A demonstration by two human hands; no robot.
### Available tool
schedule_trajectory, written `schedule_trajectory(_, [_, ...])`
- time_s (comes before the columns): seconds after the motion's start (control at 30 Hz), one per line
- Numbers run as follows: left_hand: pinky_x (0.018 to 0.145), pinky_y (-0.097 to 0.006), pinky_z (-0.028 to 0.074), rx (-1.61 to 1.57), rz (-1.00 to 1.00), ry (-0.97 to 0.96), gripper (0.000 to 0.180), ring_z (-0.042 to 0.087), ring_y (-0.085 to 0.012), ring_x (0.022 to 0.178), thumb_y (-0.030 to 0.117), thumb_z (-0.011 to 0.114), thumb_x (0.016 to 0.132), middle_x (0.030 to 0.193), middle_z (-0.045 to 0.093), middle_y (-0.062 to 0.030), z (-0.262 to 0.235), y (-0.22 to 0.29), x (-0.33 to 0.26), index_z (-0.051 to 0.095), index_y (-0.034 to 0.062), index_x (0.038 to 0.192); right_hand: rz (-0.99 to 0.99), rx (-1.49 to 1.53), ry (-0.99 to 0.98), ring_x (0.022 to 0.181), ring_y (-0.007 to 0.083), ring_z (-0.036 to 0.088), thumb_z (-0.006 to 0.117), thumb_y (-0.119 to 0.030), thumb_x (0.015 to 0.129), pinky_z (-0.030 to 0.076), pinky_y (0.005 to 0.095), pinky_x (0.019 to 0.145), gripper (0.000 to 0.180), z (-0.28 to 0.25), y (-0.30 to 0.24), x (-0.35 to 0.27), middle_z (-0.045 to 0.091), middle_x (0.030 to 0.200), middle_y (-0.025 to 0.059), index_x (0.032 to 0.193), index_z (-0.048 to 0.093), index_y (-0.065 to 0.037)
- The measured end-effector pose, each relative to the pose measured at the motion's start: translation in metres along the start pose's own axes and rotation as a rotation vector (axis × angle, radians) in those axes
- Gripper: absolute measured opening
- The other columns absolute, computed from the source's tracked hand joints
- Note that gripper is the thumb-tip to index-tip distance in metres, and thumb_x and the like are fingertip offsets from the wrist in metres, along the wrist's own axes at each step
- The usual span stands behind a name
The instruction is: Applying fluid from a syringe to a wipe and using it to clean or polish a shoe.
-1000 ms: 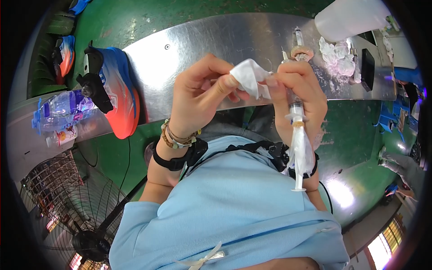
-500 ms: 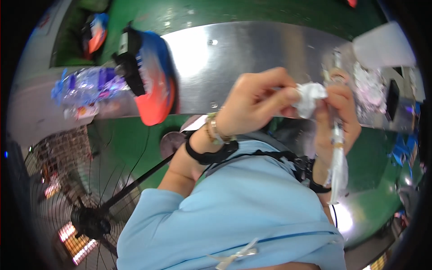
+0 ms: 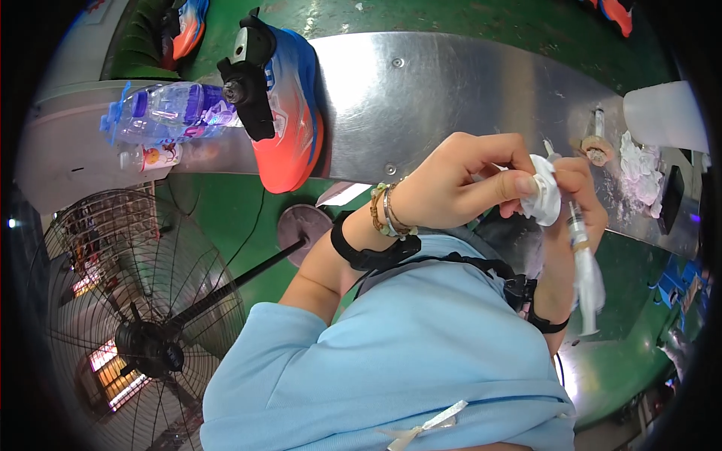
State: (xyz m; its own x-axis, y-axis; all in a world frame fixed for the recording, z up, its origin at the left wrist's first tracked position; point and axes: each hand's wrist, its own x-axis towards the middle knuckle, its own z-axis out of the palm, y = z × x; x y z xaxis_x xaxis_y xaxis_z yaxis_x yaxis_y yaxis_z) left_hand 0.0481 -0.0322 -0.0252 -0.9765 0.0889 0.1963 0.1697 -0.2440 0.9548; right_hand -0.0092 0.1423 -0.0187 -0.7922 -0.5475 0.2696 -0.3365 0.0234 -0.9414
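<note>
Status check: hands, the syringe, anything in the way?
Left hand pinches white wipe against syringe tip. Right hand grips syringe, plunger end down. Orange-blue shoe on steel bench, well clear.

A clear plastic syringe stands nearly upright above the steel bench, needle end up, plunger pointing down. A crumpled white wipe is pressed against its upper end, touching it.
</note>
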Motion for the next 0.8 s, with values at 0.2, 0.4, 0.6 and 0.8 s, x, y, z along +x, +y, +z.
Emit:
schedule_trajectory(0.2, [0.050, -0.020, 0.044, 0.050, -0.014, 0.135, 0.016, 0.055, -0.0052, 0.058, 0.013, 0.056, 0.092, 0.065, 0.060, -0.0034, 0.003, -0.006, 0.006, 0.058, -0.0006, 0.083, -0.059, -0.078, 0.224, 0.073, 0.0091, 0.051, 0.063, 0.009, 0.077, 0.042, 0.0212, 0.066, 0.022, -0.001, -0.013, 0.003, 0.056, 0.089, 0.0042, 0.094, 0.059, -0.004])
schedule_trajectory(0.4, [0.059, -0.023, 0.037, 0.202, 0.135, 0.234, 0.015, 0.044, -0.0081, 0.067, 0.003, 0.040, 0.094, 0.080, 0.053, -0.0049, -0.001, -0.017, -0.001, 0.053, -0.0025, 0.090, -0.177, -0.127, 0.089, 0.072, 0.0237, 0.059, 0.065, -0.001, 0.070, 0.047, 0.0316, 0.064, 0.024, -0.004, -0.015, 0.008, 0.061, 0.082, 0.0045, 0.092, 0.066, -0.010])
schedule_trajectory(0.6, [0.049, -0.020, 0.034, 0.282, 0.093, 0.334, 0.020, 0.043, -0.0053, 0.054, 0.013, 0.038, 0.099, 0.072, 0.049, -0.0020, 0.013, -0.023, 0.006, 0.046, 0.0019, 0.084, -0.241, -0.082, 0.114, 0.074, 0.0206, 0.059, 0.063, 0.002, 0.074, 0.045, 0.0311, 0.065, 0.025, -0.012, -0.010, 0.005, 0.060, 0.083, 0.0049, 0.097, 0.064, -0.006])
schedule_trajectory(0.8, [0.048, -0.023, 0.040, 0.033, 0.041, 0.209, 0.025, 0.046, -0.0078, 0.053, 0.019, 0.039, 0.100, 0.066, 0.046, -0.0025, 0.025, -0.021, 0.011, 0.044, 0.0022, 0.083, -0.140, 0.106, 0.186, 0.074, 0.0167, 0.057, 0.064, 0.011, 0.073, 0.045, 0.0255, 0.063, 0.022, -0.011, -0.004, 0.002, 0.059, 0.086, 0.0059, 0.092, 0.063, -0.001])
